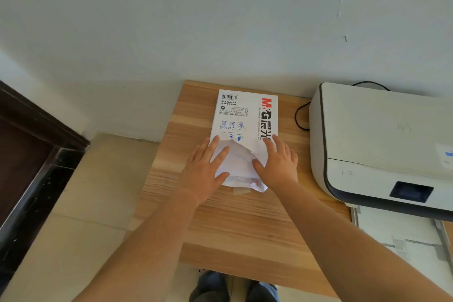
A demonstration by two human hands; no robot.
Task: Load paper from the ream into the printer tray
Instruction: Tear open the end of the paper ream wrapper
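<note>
A white ream of paper point(245, 115) with red and black lettering lies flat on the wooden table point(245, 223). Its near end wrapper is torn and crumpled open. My left hand point(206, 171) rests flat on the left of that torn end, fingers spread. My right hand point(277, 162) lies on the right side, fingers spread, thumb on the loose wrapper. The white printer point(382, 139) stands at the right. Its paper tray point(402, 235) sticks out at the front, toward me.
A black cable point(300, 115) loops on the table between the ream and the printer. A dark wooden door frame point(36, 154) stands at the left over beige floor tiles. The table backs onto a pale wall. My feet show below the table's front edge.
</note>
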